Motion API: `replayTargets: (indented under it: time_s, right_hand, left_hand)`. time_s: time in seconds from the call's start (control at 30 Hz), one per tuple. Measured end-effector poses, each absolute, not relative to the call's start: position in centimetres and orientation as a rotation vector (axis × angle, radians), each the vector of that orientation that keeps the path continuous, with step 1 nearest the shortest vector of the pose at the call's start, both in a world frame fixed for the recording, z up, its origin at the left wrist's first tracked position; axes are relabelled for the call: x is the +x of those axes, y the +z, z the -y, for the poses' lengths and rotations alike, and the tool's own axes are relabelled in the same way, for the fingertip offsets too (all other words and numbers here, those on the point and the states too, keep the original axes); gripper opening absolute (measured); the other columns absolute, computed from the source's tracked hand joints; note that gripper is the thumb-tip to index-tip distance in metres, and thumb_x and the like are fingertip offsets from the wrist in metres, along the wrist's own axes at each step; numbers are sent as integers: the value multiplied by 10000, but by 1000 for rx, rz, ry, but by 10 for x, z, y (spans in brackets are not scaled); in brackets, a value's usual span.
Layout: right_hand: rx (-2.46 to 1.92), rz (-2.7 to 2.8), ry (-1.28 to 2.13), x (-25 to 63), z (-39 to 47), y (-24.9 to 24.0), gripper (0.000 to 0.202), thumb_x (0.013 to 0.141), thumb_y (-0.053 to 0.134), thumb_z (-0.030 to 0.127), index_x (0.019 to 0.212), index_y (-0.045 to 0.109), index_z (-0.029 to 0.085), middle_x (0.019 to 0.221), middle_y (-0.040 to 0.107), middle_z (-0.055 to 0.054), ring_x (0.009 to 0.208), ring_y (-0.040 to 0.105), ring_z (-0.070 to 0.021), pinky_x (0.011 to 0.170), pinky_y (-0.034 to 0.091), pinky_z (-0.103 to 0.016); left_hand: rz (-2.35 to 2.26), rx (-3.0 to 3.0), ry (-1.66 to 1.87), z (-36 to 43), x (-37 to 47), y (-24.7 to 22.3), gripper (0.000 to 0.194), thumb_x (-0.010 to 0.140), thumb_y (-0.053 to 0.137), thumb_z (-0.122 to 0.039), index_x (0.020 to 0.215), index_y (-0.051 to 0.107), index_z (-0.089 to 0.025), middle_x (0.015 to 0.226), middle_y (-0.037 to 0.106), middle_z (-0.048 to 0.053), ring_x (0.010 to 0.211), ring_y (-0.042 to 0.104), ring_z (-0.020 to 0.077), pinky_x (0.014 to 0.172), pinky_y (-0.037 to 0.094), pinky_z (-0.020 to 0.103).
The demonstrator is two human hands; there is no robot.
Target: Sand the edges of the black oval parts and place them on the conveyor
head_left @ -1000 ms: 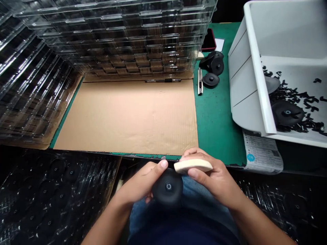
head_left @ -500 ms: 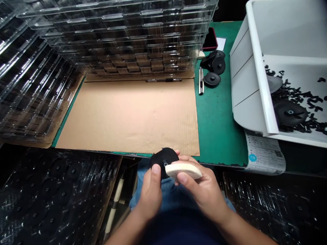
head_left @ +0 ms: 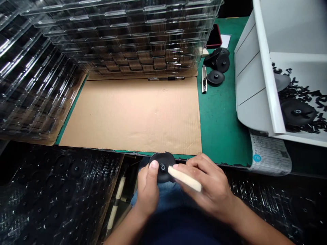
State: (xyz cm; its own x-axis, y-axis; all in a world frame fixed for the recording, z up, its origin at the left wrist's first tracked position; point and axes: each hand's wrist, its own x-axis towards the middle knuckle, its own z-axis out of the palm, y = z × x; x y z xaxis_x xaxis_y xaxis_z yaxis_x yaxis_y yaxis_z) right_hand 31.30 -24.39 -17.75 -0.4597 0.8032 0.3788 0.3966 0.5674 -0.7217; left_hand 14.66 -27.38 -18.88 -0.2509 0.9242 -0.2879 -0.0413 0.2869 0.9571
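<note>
Bracing a black disc (head_left: 160, 157), the left hand (head_left: 148, 192) is clamped on its left rim, thumb on top. At four o'clock from the disc, the right hand (head_left: 216, 187) is closed on a pale pad (head_left: 185, 178), tip beside the raised hub; whether they touch, I cannot tell. For good control, I'd keep the thumb clear of the pad's path, support the disc from behind and use light, even pressure, easing round the hub rather than catching it.

Farther out, toward half past two, a white bin (head_left: 268, 68) holds scattered small black clips (head_left: 315, 128), a larger black disc (head_left: 291, 114) and a pale rounded piece (head_left: 283, 81). Near nine o'clock, a clear tray (head_left: 102, 163) carries rows of black discs (head_left: 62, 165). Stacked clear trays (head_left: 127, 41) stand at eleven o'clock beyond the cardboard (head_left: 127, 115).
</note>
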Motion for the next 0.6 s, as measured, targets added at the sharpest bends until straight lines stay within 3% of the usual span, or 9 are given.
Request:
replayTargets:
  time_s: [0.33,0.6]
  right_hand:
    - [-998,1960,729,318,224,-186,323,852,684,147,1170,650,191,899,594,-44,806,560,-143,697,494,-291]
    - [-1012,2028,678,317,238,-180,401,820,698,120,1209,629,189,871,605,-49,780,539,-160,680,480,-314]
  left_hand:
    - [-1351,618,909,270,145,-172,613,941,368,-520,506,623,-172,386,553,27,384,496,143,422,370,267]
    - [-1452,792,844,273,142,-171,713,945,299,-597,481,637,-174,432,583,55,494,573,180,538,451,286]
